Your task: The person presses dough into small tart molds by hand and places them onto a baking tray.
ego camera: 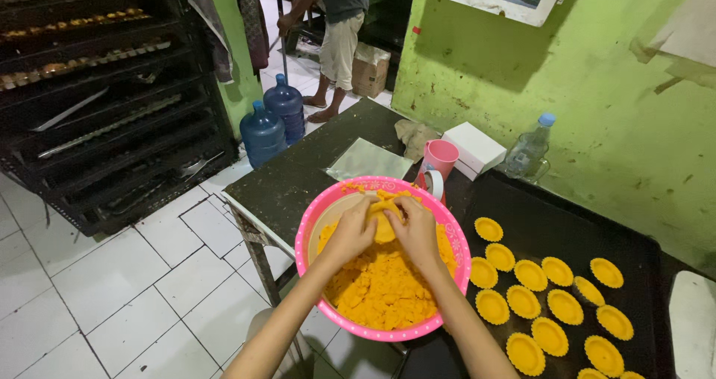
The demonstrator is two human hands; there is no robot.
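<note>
Left hand (350,233) and right hand (415,230) jointly clasp a dough lump (384,226) over the pink bowl (313,230) on the surface (298,177); firm, even pressing advised for uniform portions.

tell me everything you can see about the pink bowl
The pink bowl is round, wide and looks like plastic, with pale spots along its rim and a cream inner wall. It sits upright at the near edge of the dark table, beside the black tray of filled tart shells. It is heaped with crumbly orange dough. Both hands, left hand and right hand, press a lump of dough over it.
</note>
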